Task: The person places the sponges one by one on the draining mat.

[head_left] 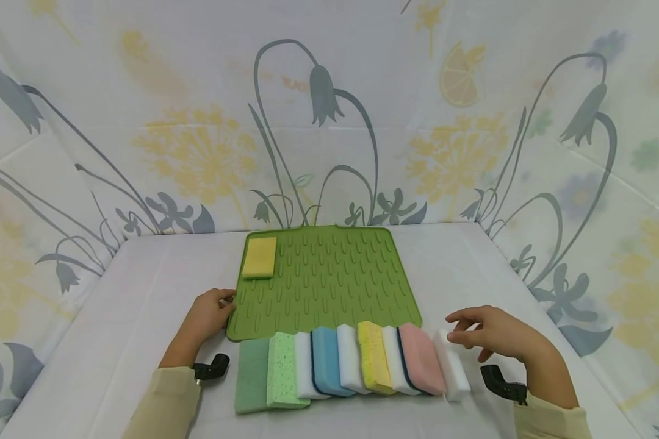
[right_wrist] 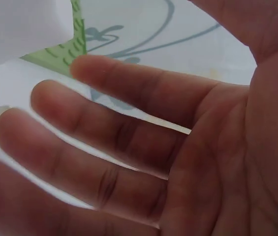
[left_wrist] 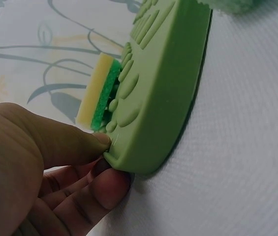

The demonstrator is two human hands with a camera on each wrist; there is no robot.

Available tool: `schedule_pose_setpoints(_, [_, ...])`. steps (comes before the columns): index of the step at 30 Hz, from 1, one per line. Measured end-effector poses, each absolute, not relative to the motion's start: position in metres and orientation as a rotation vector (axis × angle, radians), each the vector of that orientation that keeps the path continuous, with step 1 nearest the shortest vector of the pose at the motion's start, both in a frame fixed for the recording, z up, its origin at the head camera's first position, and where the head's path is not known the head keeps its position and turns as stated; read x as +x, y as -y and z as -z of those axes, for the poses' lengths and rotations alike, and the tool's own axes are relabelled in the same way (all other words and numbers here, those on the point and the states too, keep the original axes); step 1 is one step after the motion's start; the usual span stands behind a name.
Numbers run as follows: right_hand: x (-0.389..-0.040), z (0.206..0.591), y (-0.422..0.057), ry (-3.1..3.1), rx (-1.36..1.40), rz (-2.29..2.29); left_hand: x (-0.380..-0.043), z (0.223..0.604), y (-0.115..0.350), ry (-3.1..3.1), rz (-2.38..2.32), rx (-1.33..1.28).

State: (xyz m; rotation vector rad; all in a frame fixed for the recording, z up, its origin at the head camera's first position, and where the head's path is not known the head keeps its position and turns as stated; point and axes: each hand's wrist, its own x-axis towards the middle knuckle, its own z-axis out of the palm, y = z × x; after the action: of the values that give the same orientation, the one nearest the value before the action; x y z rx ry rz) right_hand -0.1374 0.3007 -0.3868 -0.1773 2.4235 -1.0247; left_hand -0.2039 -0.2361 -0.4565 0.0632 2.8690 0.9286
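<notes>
The left hand point(head_left: 208, 312) is at the left edge of the green mat point(head_left: 335, 280), with the forearm coming from the near side. Its grip is clamped on this edge: in the left wrist view, the thumb presses from above and the bent fingers are underneath. The right hand point(head_left: 491, 332) is raised at the other side, palm downward, its fingers loosely bent and spread. This grip is apart and holds nothing. The fingertips are just beside the white block point(head_left: 453, 369) at the right end of the row; whether they touch it, I cannot tell.

The mat lies on the white tabletop point(head_left: 143, 292), with its far edge close to the flowered cloth point(head_left: 329, 152). Its near edge runs just behind the row of sponges point(head_left: 323, 363), which lean one against another. The yellow sponge point(head_left: 260, 258) lies flat in the far left corner of the mat, and the ribbed surface extends to its right. A wide strip of tabletop separates the left hand from the left cloth wall; on the right, a narrower strip lies beyond the right hand.
</notes>
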Motion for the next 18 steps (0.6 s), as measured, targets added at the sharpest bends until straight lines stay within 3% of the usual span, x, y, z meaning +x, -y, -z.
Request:
schedule_pose_setpoints(8, [-0.1354,0.3913,-0.2985,-2.432,-0.089,0.914,-0.2048,0.4594,0.2365,-2.874,-0.931,0.064])
schedule_pose_setpoints(18, [-0.1378,0.3956,-0.2957,-2.407,-0.216,0.921,-0.2062,0.4586,0.2362,-2.863,-0.935,0.050])
